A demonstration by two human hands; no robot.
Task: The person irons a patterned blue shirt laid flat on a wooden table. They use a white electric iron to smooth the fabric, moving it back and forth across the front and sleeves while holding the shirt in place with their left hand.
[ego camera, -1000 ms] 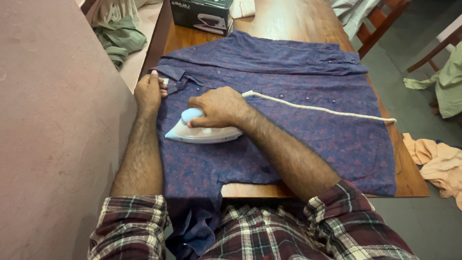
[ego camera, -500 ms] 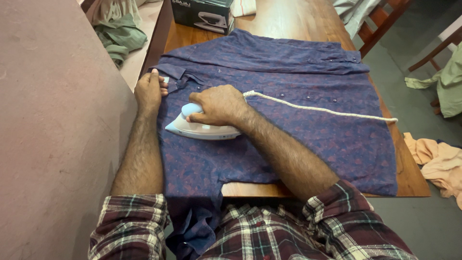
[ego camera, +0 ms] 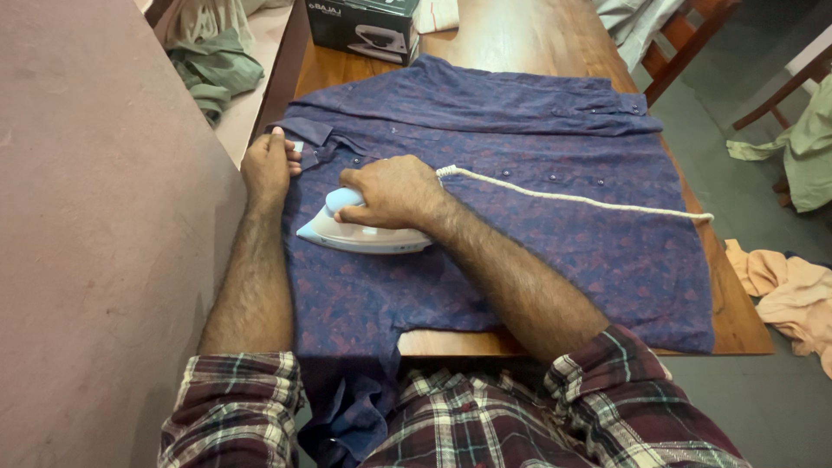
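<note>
A dark blue patterned shirt (ego camera: 520, 173) lies spread flat on a wooden table (ego camera: 520, 35). My right hand (ego camera: 390, 191) grips the pale blue handle of a white electric iron (ego camera: 360, 234), which rests sole-down on the shirt near its left side, nose pointing left. A white braided cord (ego camera: 572, 198) runs from the iron's back across the shirt to the table's right edge. My left hand (ego camera: 267, 165) presses down on the shirt's collar at the table's left edge, fingers curled over the fabric.
A dark box picturing an iron (ego camera: 360, 26) stands at the table's far end. Green and beige clothes (ego camera: 212, 61) lie on a ledge at left. A plain wall fills the left. Wooden chairs (ego camera: 685, 43) and peach cloth (ego camera: 784, 290) on the floor are at right.
The iron slid a little away from me and to the left over the shirt, then settled. My left hand has stayed on the collar.
</note>
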